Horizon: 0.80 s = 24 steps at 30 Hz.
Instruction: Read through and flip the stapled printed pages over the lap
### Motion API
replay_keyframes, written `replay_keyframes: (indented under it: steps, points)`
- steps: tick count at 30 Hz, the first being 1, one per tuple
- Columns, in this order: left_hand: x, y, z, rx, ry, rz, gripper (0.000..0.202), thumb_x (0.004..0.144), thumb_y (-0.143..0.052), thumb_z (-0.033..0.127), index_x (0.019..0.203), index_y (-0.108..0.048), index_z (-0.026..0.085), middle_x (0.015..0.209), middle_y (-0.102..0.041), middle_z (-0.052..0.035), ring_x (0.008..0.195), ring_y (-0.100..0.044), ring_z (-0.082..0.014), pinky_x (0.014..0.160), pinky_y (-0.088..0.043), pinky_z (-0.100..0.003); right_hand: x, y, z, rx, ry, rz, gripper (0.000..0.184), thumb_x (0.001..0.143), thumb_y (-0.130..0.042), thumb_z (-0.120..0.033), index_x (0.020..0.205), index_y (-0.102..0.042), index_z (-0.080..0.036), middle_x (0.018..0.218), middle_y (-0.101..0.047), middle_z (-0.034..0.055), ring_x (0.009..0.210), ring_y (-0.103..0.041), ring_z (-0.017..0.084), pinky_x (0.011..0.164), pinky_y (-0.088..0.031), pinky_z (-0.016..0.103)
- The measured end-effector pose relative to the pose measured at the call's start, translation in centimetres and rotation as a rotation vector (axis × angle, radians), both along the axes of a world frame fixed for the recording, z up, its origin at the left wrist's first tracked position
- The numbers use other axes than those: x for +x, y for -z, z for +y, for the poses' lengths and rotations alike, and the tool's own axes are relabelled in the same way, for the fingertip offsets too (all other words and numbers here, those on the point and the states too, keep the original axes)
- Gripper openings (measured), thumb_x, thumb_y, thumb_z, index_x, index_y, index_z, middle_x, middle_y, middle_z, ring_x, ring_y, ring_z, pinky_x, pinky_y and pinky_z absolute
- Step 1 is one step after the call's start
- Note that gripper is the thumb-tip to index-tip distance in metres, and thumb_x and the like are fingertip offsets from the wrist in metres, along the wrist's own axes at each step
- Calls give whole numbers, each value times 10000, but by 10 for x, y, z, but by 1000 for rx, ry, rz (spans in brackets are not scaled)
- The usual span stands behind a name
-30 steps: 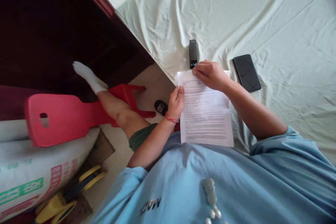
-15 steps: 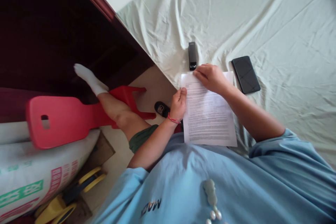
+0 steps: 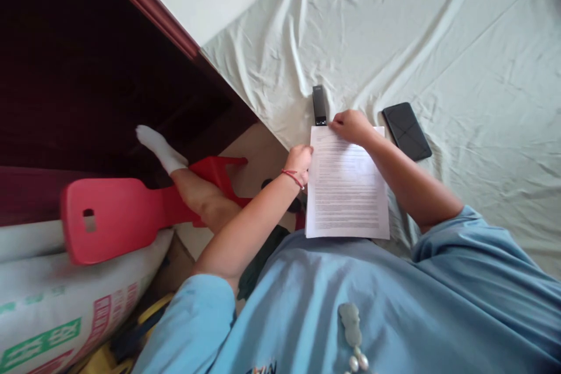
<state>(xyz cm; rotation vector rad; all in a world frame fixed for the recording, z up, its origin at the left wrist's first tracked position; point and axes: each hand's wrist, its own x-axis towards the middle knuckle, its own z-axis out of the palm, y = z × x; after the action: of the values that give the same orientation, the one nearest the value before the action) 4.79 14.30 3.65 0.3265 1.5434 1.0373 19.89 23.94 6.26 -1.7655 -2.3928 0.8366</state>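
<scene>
So the printed papers (image 3: 348, 198) sit right up against the person's middle, at the near side of the pale cloth (image 3: 460, 58), text side up; the near left corner looks layered, so I'd say more than one sheet, but I can't count them. My read is that the step in hand is evening up the edges, and a next move along those lines calls for light pressure so the sheets don't slide out of line. Grip-wise, the right hand (image 3: 352, 125) has thumb and fingertips together on the far edge, pretty clearly pinching it. The left hand (image 3: 300, 159) is curled at the left edge, fingertips touching it, but the thumb's hidden, so I can't tell if it's actually clamped or just pressing. A slim black stapler-looking thing (image 3: 319, 105) is just past the far edge, near the right fingertips, and a dark phone-like slab (image 3: 407, 130) lies flat off to the right. Way over left there's a red plastic chair (image 3: 111, 219) with a printed white sack (image 3: 52, 289) on its near side.
</scene>
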Motion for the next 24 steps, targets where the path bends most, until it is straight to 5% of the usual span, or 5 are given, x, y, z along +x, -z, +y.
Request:
replay_keyframes:
  steps: [5,11,15,19,24]
  points:
    - [6,0,11,38,1,112,248,834,-557,75,609,-519,174,586,-465,22,589,-437,-137,624,-343,-274,-1,0,16,13,-31,-52,300,1003,-533,-277,965,-811,-172,919,-764,117,865,-643,241,755,-392,367]
    - [11,21,11,126,124,374,346,931,-553,155,588,-512,175,598,-418,17,656,-426,-142,646,-290,-282,7,5,23,40,-90,-69,300,999,-534,-296,967,-811,-184,971,-798,117,913,-681,267,808,-444,376]
    - [12,30,10,153,136,447,322,943,-549,184,620,-545,177,634,-473,4,677,-453,-158,668,-311,-289,6,9,29,168,-74,72,282,984,-526,-228,1038,-798,-175,1058,-815,109,991,-709,267,1037,-469,409]
    - [14,30,11,137,122,438,342,935,-523,157,595,-504,191,640,-467,3,669,-444,-161,664,-315,-285,-9,7,44,321,-18,188,368,1059,-449,-266,1244,-741,-140,1258,-775,161,1171,-691,304,1194,-408,481]
    - [14,25,13,128,137,501,379,906,-505,123,539,-448,202,603,-414,-1,651,-401,-168,657,-301,-292,-44,9,66,270,-94,209,527,1101,-439,-400,1560,-552,-167,1624,-575,166,1532,-470,396,1276,-350,606]
